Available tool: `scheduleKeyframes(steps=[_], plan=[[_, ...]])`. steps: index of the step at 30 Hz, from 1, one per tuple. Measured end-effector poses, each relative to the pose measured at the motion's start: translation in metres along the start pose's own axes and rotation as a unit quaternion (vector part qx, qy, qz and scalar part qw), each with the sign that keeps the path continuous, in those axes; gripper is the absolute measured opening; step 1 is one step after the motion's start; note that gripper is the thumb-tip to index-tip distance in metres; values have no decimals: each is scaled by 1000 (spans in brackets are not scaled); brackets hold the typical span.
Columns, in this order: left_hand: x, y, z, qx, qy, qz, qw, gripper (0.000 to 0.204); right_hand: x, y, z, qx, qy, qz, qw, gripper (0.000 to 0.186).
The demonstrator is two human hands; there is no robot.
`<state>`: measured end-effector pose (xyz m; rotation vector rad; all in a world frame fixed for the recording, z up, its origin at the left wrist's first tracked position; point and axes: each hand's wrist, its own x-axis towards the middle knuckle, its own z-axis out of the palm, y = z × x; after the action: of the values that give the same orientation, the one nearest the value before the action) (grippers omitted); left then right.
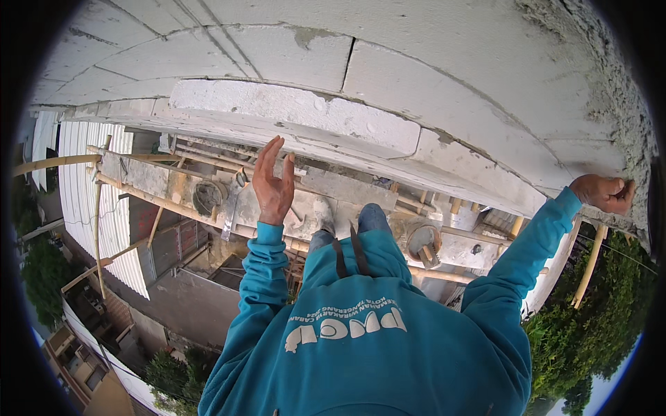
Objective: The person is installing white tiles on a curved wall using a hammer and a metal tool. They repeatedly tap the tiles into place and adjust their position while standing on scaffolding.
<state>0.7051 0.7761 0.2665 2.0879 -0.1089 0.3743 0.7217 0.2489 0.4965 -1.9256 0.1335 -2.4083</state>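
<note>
My left hand [272, 182] is raised with its fingers stretched out and apart, holding nothing, just below a long white block [293, 114] at the face of the block wall [447, 62]. At the right, my right hand [602, 194] has curled fingers against the rough mortar strip [621, 114] along the wall's edge; what they grip, if anything, I cannot make out. Beneath my left hand a hammer [298, 218] and a flat metal strip [229, 220] lie on the scaffold planks.
My booted feet [324, 215] stand on the narrow scaffold [142, 173] of planks and bamboo poles. A bucket [208, 197] is at the left, another with a trowel [423, 246] at the right. Beyond the edge are a drop, corrugated roofing [90, 194] and trees [583, 326].
</note>
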Motion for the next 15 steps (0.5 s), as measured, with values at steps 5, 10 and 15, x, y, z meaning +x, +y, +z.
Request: scheduleKeyframes(steps=[5, 10, 15], plan=[[38, 35, 45, 102, -91, 120, 983, 53, 10, -8, -32, 31, -133, 5, 991, 47], [29, 12, 88, 242, -152, 170, 943, 70, -8, 17, -110, -20, -131, 71, 989, 44], [26, 1, 86, 283, -159, 206, 923, 67, -119, 37, -237, -107, -139, 411, 895, 37]])
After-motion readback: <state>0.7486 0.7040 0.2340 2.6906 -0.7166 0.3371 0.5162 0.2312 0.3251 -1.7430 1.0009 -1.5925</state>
